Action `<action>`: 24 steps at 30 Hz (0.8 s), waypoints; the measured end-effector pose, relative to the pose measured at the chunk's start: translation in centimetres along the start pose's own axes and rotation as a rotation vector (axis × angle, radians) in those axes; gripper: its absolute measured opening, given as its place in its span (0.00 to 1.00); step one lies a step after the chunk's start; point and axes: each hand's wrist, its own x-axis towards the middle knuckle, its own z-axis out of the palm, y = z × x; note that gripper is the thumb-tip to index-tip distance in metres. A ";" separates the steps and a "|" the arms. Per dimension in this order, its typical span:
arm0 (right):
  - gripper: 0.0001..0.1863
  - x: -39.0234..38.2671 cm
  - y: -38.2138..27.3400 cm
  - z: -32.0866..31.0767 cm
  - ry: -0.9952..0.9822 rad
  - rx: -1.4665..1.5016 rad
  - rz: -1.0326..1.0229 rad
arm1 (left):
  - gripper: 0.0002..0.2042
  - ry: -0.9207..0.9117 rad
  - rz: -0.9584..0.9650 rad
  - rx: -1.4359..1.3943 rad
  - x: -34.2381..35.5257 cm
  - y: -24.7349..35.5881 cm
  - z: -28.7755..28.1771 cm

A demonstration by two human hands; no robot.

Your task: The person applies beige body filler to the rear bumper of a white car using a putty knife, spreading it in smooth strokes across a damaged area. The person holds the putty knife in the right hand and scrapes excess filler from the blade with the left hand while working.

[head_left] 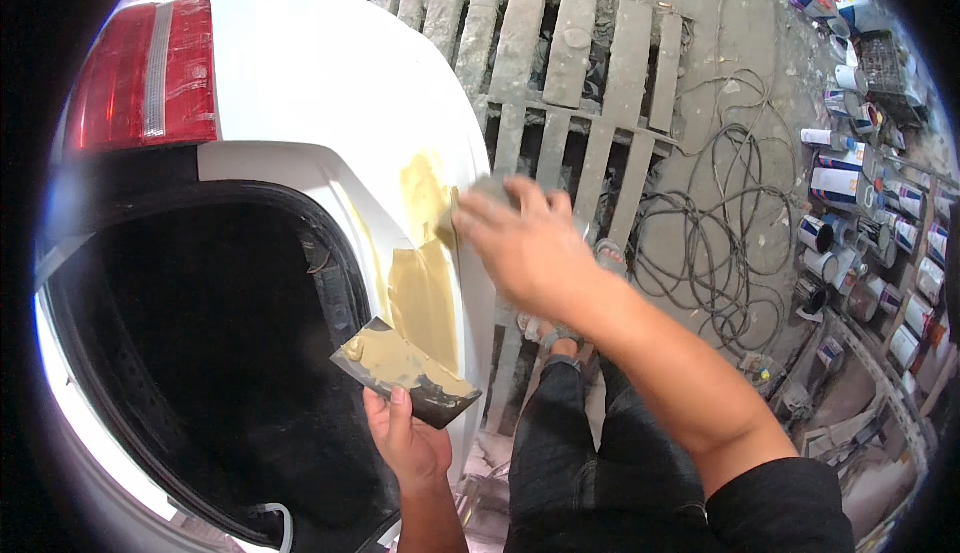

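My left hand (pixel 412 443) grips a dark flat putty board (pixel 445 403) from below, thumb on top; tan filler is smeared over much of it. My right hand (pixel 535 248) is closed on a thin greyish putty spreader (pixel 449 221), partly hidden by the fingers and blurred. The spreader's edge meets the rear corner of a white car body (pixel 330 73). Tan body filler (pixel 425 293) covers a patch there, with a thinner smear above and a narrow streak along the opening's edge.
A red tail light (pixel 140 73) sits upper left, above the dark open trunk (pixel 200 353). Beyond the car lies a dusty wooden pallet (pixel 575 48). Coiled black hoses or cables (pixel 720 223) spread over the floor. Several paint cans (pixel 840 185) crowd the far right beside a dark crate (pixel 888 68).
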 end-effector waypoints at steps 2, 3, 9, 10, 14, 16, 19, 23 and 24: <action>0.24 2.4 1.1 -0.1 0.157 0.041 0.004 | 0.24 0.006 0.007 0.019 -0.2 0.1 0.0; 0.24 3.4 1.5 0.1 0.046 0.052 0.061 | 0.24 -0.001 0.008 0.025 -0.2 0.2 0.0; 0.23 -1.6 -0.7 3.1 0.083 0.086 0.023 | 0.24 -0.020 0.032 0.055 0.0 0.1 -0.4; 0.24 -3.7 -1.4 3.5 0.091 0.141 -0.027 | 0.24 -0.022 0.022 0.058 0.0 0.1 -0.5; 0.23 -4.7 0.9 5.1 0.216 0.278 -0.028 | 0.22 -0.042 0.019 -0.020 0.1 0.1 -0.5; 0.21 -1.2 3.9 6.3 0.343 0.278 -0.015 | 0.23 -0.068 0.016 0.002 0.1 0.0 -0.5; 0.20 2.3 6.2 8.8 0.403 0.403 -0.061 | 0.24 -0.087 0.017 0.015 0.0 -0.1 -0.6; 0.20 -1.8 3.5 11.5 0.398 0.645 -0.082 | 0.23 -0.120 0.005 0.026 0.3 0.1 -0.6; 0.20 -3.8 2.5 11.5 0.386 0.688 -0.079 | 0.23 -0.111 0.000 0.038 0.2 0.1 -0.4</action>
